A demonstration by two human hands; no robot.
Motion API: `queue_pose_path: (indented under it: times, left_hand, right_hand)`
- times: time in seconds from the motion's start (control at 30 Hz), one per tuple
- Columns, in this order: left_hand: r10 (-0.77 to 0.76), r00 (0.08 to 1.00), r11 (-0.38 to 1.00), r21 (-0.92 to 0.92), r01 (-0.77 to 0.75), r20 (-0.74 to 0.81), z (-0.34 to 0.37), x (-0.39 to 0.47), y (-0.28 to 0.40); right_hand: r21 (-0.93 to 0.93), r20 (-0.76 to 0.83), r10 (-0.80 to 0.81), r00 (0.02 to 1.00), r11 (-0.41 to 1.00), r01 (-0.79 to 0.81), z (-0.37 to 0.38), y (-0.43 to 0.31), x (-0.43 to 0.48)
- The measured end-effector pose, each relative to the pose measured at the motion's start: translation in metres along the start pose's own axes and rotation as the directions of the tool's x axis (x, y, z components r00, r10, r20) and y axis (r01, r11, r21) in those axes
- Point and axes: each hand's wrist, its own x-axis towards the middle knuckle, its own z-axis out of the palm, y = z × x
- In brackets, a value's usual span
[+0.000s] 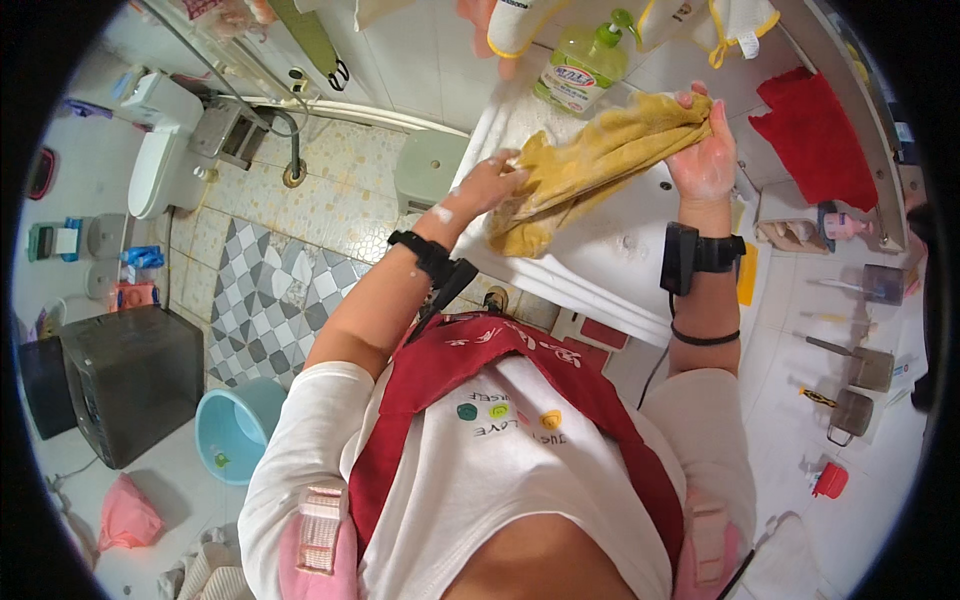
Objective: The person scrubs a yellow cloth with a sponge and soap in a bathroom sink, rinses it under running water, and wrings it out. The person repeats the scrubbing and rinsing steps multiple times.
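Observation:
A wet yellow cloth [600,157] is stretched in folds between my two hands, above a white washbasin [600,270]. My left hand [491,180] grips its near-left end, with lather on the wrist. At the upper right my right hand [703,150] holds the other end between thumb and fingers, its palm soapy. Part of the cloth hangs below my left hand at the basin's left side. Behind the cloth, a green pump bottle of liquid detergent [581,67] stands on the basin's ribbed ledge. The cloth hides part of the bowl.
A red cloth [817,139] hangs at the right, near a pink bottle [847,225] and wall-mounted cups [851,409]. To the left are a grey-green stool [431,169], a toilet [154,169], a blue bucket [236,435] and a dark washing machine [139,382].

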Motion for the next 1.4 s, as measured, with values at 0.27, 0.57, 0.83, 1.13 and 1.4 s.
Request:
queue_pose_path:
  times: [0.27, 0.57, 0.83, 1.13, 1.4]
  left_hand:
    - [0.161, 0.984, 0.987, -0.019, -0.16, 0.075, 0.032, 0.041, 0.016]
    - [0.28, 0.958, 0.958, -0.051, -0.283, -0.066, -0.013, 0.008, 0.057]
    - [0.636, 0.76, 0.768, 0.014, -0.64, -0.133, -0.021, -0.027, 0.169]
    - [0.649, 0.761, 0.719, -0.306, -0.625, -0.03, -0.03, -0.038, 0.211]
    - [0.205, 0.904, 0.892, 0.451, -0.015, -0.375, -0.038, 0.016, 0.044]
  right_hand:
    - [0.032, 0.143, 0.028, 0.989, 0.999, -0.033, 0.037, 0.003, 0.004]
    - [-0.392, -0.009, -0.118, 0.993, 0.914, 0.105, 0.038, -0.065, -0.015]
    - [-0.894, -0.157, -0.667, 0.728, 0.409, 0.183, 0.096, -0.128, -0.035]
    - [-0.546, 0.362, 0.006, 0.932, 0.812, 0.207, 0.082, -0.194, -0.016]
    - [-0.48, -0.623, -0.066, 0.779, 0.819, -0.314, -0.093, 0.028, -0.005]
